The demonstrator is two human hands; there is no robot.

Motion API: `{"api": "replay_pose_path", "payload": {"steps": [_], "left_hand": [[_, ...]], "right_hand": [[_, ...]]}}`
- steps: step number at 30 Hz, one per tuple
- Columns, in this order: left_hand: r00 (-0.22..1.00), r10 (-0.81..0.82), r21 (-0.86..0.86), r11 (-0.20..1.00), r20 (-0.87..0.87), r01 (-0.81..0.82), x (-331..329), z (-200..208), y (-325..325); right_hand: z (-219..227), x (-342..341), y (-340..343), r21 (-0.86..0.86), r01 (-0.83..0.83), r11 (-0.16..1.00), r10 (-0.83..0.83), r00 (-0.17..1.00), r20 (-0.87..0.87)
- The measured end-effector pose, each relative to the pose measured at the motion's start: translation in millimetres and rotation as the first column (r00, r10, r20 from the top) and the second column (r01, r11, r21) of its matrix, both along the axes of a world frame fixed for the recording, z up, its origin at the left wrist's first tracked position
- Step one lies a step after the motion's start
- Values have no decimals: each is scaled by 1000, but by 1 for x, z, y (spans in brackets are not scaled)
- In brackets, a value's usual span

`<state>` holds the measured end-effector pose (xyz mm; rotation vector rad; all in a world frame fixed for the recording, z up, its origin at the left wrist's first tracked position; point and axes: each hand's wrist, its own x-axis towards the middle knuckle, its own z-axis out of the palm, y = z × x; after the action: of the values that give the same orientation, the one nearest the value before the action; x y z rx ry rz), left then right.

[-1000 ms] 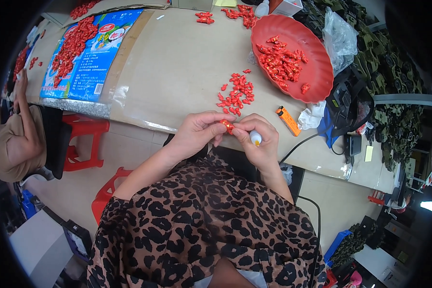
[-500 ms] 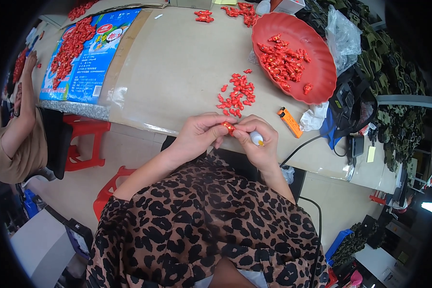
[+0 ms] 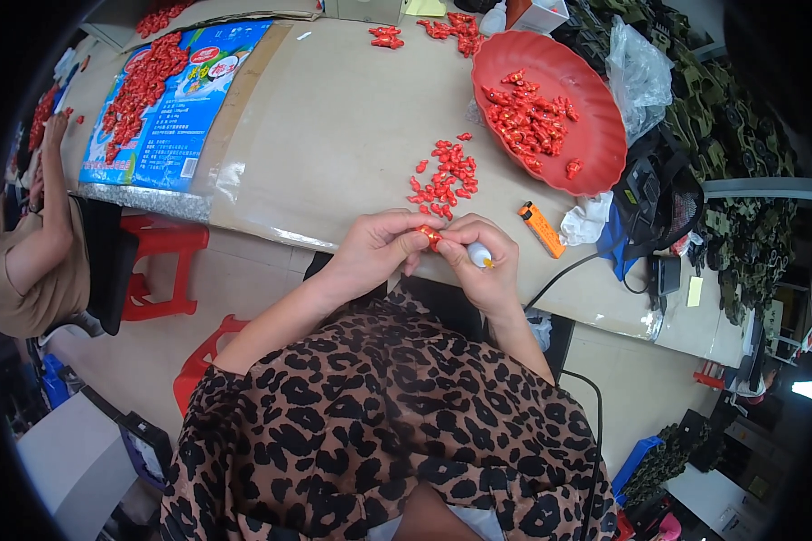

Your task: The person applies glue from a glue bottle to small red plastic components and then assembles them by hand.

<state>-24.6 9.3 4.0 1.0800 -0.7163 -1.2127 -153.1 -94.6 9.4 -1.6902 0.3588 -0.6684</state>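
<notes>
- A small glossy red piece with gold marks (image 3: 429, 236) is held between both hands, over the near edge of the beige table (image 3: 334, 135).
- By the left hand (image 3: 374, 245), the left end of this piece is pinched between thumb and bent fingers; probably the hold is given from this side so that the piece cannot turn.
- By the right hand (image 3: 493, 275), the right end is pinched with thumb and forefinger. What is done exactly at the fingertips cannot be told, because it is covered.
- In the same right hand a small white bottle with a yellow tip (image 3: 480, 256) is gripped by the curled fingers. It seems to be tucked there so that the fingertips are left free; its tip is turned away from the piece.
- Loose small red parts (image 3: 447, 176) are spread just beyond the hands, perhaps for easy reach.
- At the far right, larger red pieces (image 3: 532, 117) are gathered in a red scalloped plastic dish (image 3: 600, 149); by its raised rim, rolling away is likely prevented.
- Near the dish, an orange and black oblong object (image 3: 541, 229) is laid aside, apart from the hands.
</notes>
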Motion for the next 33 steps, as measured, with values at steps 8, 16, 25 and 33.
{"api": "replay_pose_path", "payload": {"steps": [8, 16, 25, 33], "left_hand": [[997, -43, 12, 999, -61, 44, 3, 3, -2], [995, -71, -16, 997, -71, 70, 4, 2, 0], [998, -14, 18, 1000, -61, 15, -1, 1, -2], [991, 86, -35, 995, -105, -90, -10, 0, -3]], "right_hand": [[1, 3, 2, -12, 77, 997, -77, 997, -11], [-1, 4, 3, 2, 93, 996, -93, 996, -7], [1, 5, 4, -23, 91, 996, -92, 996, -21], [1, 6, 6, -59, 107, 993, -108, 994, -12]]}}
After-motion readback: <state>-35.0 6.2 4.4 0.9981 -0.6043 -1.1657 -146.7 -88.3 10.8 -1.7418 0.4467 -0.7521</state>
